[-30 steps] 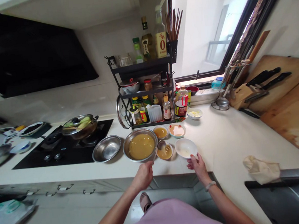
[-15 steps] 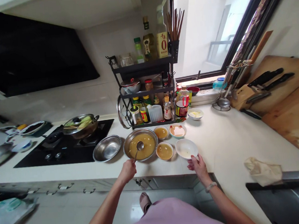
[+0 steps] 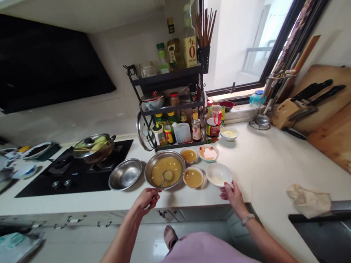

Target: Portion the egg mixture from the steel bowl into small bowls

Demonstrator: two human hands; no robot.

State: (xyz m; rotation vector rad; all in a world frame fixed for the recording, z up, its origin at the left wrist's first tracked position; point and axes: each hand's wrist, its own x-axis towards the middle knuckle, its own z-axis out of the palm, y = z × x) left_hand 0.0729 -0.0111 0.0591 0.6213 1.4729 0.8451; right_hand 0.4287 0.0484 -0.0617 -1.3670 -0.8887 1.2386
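My left hand point(image 3: 148, 199) is closed round the handle of a metal ladle point(image 3: 167, 176). The ladle's bowl dips into yellowish liquid with pale bits, inside a wide steel basin point(image 3: 147, 173). At the right, my right hand point(image 3: 231, 192) pinches the near rim of a white bowl point(image 3: 218, 169), which rests on the counter with a little residue at its bottom. Between basin and white bowl stand two small bowls of the same liquid, a front bowl point(image 3: 193, 178) and a back bowl point(image 3: 189, 155). Behind the white bowl is a bowl with a red-patterned rim point(image 3: 208, 153).
An empty steel basin point(image 3: 125, 174) stands left of the full one, beside a stove with a lidded pan point(image 3: 94, 148). Behind is a black rack point(image 3: 167, 75) of bottles and jars. A knife block point(image 3: 288, 109), a cloth point(image 3: 310, 200) and a sink point(image 3: 338, 232) are at right.
The ladle's bowl has turned and sunk into the liquid, and it now holds some. My left hand has shifted slightly left and rotated. My right hand and the white bowl are still.
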